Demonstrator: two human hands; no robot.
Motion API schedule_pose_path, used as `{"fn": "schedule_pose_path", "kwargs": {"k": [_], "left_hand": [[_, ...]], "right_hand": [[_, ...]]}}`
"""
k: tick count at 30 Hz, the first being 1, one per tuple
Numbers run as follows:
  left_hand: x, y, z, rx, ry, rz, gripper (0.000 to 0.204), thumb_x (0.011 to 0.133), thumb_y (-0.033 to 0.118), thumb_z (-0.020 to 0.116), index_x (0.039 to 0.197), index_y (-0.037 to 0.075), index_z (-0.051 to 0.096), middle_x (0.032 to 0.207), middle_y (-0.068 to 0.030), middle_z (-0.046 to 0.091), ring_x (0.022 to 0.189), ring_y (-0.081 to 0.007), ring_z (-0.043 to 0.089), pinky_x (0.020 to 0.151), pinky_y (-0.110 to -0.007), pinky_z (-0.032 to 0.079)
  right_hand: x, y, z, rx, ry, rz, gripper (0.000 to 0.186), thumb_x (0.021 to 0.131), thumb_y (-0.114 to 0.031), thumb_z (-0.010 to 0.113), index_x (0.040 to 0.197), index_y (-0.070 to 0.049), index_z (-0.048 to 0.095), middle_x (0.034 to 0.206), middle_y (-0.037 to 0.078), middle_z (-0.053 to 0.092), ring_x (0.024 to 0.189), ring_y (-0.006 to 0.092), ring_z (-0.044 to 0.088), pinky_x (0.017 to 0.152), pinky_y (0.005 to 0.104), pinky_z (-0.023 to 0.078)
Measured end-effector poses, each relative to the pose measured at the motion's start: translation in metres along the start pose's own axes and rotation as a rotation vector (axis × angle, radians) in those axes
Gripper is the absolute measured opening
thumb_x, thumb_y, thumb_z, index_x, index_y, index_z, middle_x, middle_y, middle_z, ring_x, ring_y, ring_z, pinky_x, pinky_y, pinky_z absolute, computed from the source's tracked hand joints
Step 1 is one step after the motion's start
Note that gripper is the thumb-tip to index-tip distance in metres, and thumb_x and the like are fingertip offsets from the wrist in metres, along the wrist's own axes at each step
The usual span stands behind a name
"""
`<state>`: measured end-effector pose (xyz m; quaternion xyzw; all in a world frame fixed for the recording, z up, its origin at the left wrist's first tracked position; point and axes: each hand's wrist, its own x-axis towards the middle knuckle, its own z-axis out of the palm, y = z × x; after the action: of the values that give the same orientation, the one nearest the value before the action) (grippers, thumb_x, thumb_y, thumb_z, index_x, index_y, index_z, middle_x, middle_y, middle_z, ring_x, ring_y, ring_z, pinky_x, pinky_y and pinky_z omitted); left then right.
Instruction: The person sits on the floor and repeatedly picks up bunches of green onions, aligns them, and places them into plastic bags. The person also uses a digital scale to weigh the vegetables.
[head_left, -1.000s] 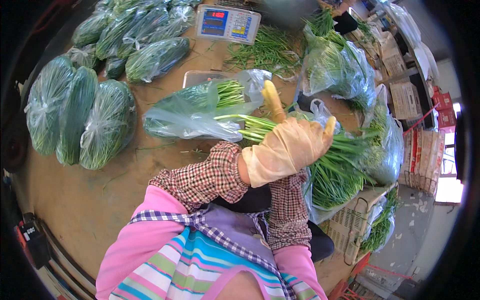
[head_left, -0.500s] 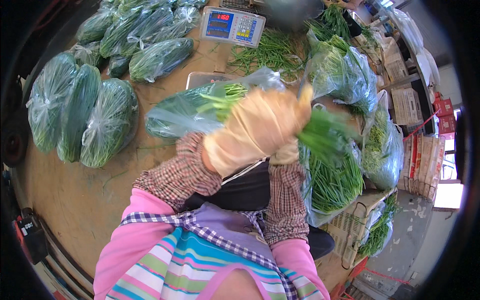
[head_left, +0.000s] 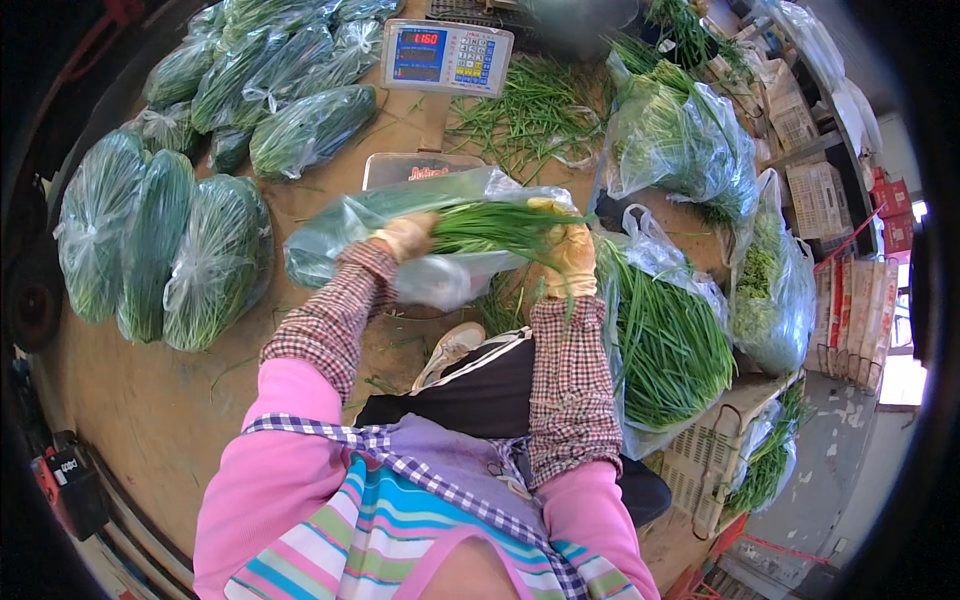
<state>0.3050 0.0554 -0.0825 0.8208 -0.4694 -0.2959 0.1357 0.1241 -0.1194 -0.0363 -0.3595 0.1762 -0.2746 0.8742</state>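
Holding the green bunch (head_left: 490,228) lengthwise over the clear bag (head_left: 325,250), a hand at each end, probably so the loose leaves stay together and in line with the bag; open sack of leaves (head_left: 670,350) sits just beside the right forearm, likely for easy reach. Left hand (head_left: 405,237) has fingers closed round the bunch's left end; right hand (head_left: 570,255) is at the other end, thumb above the leaves, can't tell if its fingers grip. Bunch spans between both hands
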Motion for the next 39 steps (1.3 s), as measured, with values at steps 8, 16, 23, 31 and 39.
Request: {"fn": "schedule_pose_path", "kwargs": {"k": [8, 16, 23, 31, 39], "left_hand": [[-0.034, -0.051, 0.009, 0.620, 0.266, 0.001, 0.052, 0.083, 0.010, 0.051, 0.133, 0.015, 0.036, 0.117, -0.0179, 0.052, 0.112, -0.0293, 0.051, 0.093, -0.040, 0.041], [-0.156, -0.071, 0.019, 0.791, 0.597, 0.204, 0.082, 0.073, 0.029, 0.062, 0.142, 0.026, 0.018, 0.137, -0.0118, 0.032, 0.130, -0.0285, 0.026, 0.105, -0.052, 0.018], [-0.190, -0.133, -0.007, -0.413, 0.985, -0.545, 0.066, 0.073, 0.010, 0.063, 0.134, 0.013, 0.036, 0.119, -0.0153, 0.047, 0.102, -0.0281, 0.051, 0.084, -0.034, 0.042], [-0.188, -0.102, -0.135, -0.099, 1.008, -0.565, 0.027, 0.080, 0.012, 0.057, 0.105, 0.001, 0.057, 0.081, -0.0163, 0.064, 0.072, -0.0251, 0.061, 0.065, -0.036, 0.048], [-0.146, -0.086, -0.183, -1.399, 0.861, -0.011, 0.030, 0.090, 0.017, 0.050, 0.113, -0.002, 0.051, 0.071, -0.0038, 0.055, 0.050, -0.0073, 0.044, 0.044, -0.019, 0.036]], "right_hand": [[0.002, -0.007, 0.009, -0.065, 0.051, -0.054, 0.016, 0.083, -0.012, 0.055, 0.091, 0.000, 0.062, 0.086, 0.011, 0.067, 0.060, 0.0090, 0.053, 0.053, 0.0209, 0.041], [0.014, 0.006, 0.026, -0.074, 0.112, -0.110, 0.014, 0.079, -0.010, 0.060, 0.088, 0.000, 0.064, 0.077, 0.006, 0.065, 0.053, 0.0063, 0.041, 0.049, 0.0199, 0.034], [0.005, 0.014, 0.050, -0.278, 0.199, -0.222, 0.014, 0.083, -0.012, 0.061, 0.090, -0.001, 0.064, 0.080, 0.005, 0.066, 0.072, 0.0094, 0.057, 0.067, 0.0212, 0.045], [-0.017, -0.013, 0.038, -0.174, -0.069, -0.120, 0.023, 0.085, -0.013, 0.057, 0.101, 0.003, 0.060, 0.095, 0.011, 0.065, 0.087, 0.0170, 0.061, 0.082, 0.0266, 0.047], [0.031, -0.055, 0.061, -0.350, -0.089, -0.334, 0.017, 0.085, -0.008, 0.051, 0.095, 0.004, 0.059, 0.084, 0.008, 0.064, 0.072, 0.0153, 0.058, 0.072, 0.0258, 0.046]]}}
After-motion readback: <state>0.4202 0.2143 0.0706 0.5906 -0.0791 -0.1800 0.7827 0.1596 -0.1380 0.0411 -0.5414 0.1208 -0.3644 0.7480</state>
